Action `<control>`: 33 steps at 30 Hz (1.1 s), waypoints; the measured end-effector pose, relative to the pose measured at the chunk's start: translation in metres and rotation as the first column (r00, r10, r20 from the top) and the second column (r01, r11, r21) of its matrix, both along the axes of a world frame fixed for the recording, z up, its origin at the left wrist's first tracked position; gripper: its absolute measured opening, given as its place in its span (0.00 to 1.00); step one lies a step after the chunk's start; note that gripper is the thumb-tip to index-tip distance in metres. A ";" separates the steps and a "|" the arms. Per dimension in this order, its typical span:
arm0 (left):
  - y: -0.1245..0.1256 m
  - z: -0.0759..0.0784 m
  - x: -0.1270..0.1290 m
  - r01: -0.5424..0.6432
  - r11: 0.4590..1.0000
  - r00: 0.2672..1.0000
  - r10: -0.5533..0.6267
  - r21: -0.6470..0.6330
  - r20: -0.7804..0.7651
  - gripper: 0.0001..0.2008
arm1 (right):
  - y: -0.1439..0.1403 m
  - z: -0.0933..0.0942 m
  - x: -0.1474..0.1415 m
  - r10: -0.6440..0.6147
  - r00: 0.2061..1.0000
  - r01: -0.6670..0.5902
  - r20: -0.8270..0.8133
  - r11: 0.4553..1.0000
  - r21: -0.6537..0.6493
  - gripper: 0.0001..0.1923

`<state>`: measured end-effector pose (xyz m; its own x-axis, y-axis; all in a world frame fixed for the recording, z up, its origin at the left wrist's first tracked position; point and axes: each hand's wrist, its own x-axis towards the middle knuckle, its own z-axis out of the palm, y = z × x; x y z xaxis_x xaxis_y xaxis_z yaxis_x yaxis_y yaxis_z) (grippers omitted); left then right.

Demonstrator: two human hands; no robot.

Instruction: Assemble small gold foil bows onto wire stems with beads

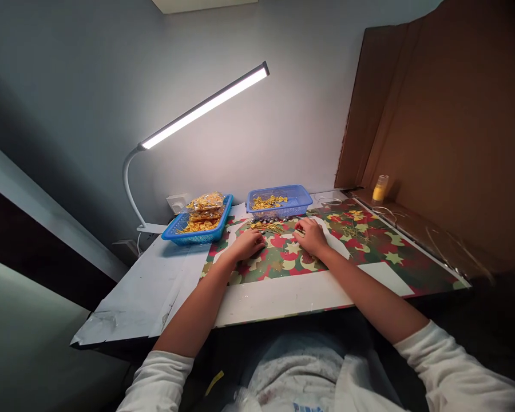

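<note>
head view: both hands rest low on the patterned sheet (369, 252) covering the table (283, 297). left hand (248, 245) lies curled, fingers bent toward a small pile of gold pieces (268, 227); whether anything is pinched inside it cannot be told. right hand (311, 236) is likewise curled beside the same pile, its grasp hidden too.

judgement: the fine picking goes best with wrists kept planted on the sheet and fingertips working at the pile's near edge — the row of small dark beads (268, 219) just behind it scatters easily.

edges and room: the rear blue basket (302, 197) stands directly behind the pile, the left blue basket (223, 220) near the left hand — forward reach is tight. open sheet lies to the right and toward the body. the lamp (203, 107) hangs well above. cardboard (446, 114) walls the right side.
</note>
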<state>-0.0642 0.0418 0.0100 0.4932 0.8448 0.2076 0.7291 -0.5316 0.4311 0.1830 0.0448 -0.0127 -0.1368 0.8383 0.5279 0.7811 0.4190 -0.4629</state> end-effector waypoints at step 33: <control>-0.013 0.013 0.003 0.250 0.794 0.749 0.204 -0.555 0.630 0.20 | -0.001 0.018 -0.012 0.181 0.556 -0.493 -0.811 0.858 -0.146 0.12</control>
<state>-0.0612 0.0285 0.0225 0.4532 0.8903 -0.0451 0.1493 -0.0260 0.9884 0.1707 0.0434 0.0051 -0.1355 0.9482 0.2874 -0.0820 0.2783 -0.9570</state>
